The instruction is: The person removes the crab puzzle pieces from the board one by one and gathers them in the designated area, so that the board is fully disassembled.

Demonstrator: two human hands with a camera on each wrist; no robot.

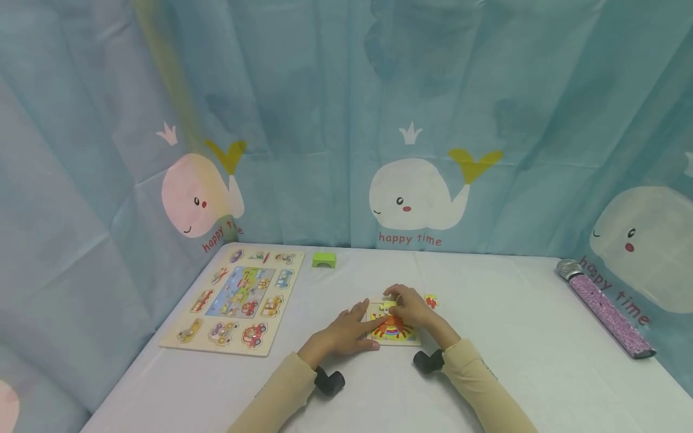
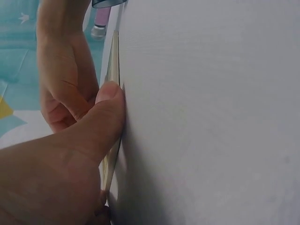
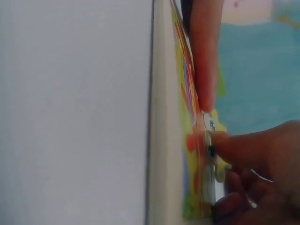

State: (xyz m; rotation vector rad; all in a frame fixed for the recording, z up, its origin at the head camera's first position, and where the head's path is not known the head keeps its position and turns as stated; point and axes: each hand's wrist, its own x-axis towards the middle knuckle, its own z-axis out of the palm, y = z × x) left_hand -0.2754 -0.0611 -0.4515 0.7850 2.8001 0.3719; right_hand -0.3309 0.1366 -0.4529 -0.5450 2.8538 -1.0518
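Note:
A small wooden jigsaw board (image 1: pixel 399 344) with a red and orange creature on yellow lies on the table between the hands. My left hand (image 1: pixel 346 334) rests spread at its left side; the index finger reaches across the picture, and the thumb (image 2: pixel 112 101) lies along the near edge. At the board's far edge my right hand (image 1: pixel 414 308) pinches a yellow puzzle piece (image 3: pixel 220 124), with the thumb against it. In the right wrist view, the left index fingertip (image 3: pixel 206 101) touches near that piece. The piece's far side is hidden by fingers.
Another puzzle piece (image 1: pixel 431 300), yellow and red, lies just right of the right hand. A large vehicle puzzle board (image 1: pixel 216 344) lies at the left. A green arch block (image 1: pixel 323 260) stands at the back, and a pink glittery microphone (image 1: pixel 612 313) lies at the right edge.

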